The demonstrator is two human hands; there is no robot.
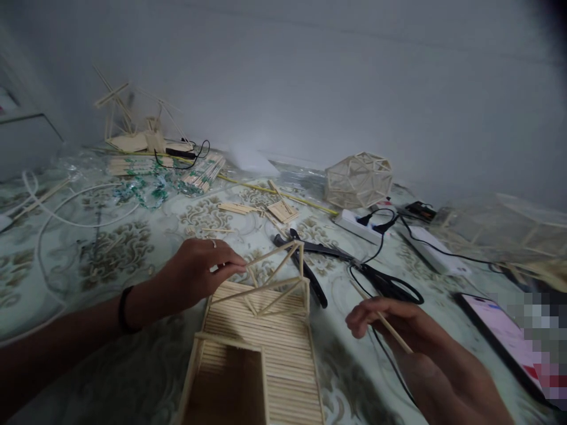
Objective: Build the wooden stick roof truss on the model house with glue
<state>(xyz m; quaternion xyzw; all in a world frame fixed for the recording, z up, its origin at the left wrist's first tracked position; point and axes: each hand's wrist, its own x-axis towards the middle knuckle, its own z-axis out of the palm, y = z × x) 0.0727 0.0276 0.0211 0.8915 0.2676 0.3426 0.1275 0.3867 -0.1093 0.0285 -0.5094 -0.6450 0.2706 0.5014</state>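
Note:
My left hand [204, 268], wearing a ring and a dark wristband, pinches the upper left end of a small triangular frame of thin wooden sticks [302, 260]. The frame stands on the far part of a model built of rows of wooden sticks [290, 360], which has a rectangular opening at its near left. To the right of the model, my right hand [420, 342] holds a thin wooden stick [392, 332] between its fingers and thumb, apart from the frame. Just behind the model lie black-handled cutters [316, 286], partly hidden by the frame.
Scissors [390, 283] and a white power strip [361, 227] with black plugs lie behind my right hand. A phone [500, 342] is at the right. Farther back are a round stick lattice [359, 180], loose stick pieces [282, 211] and packaged sticks [204, 173].

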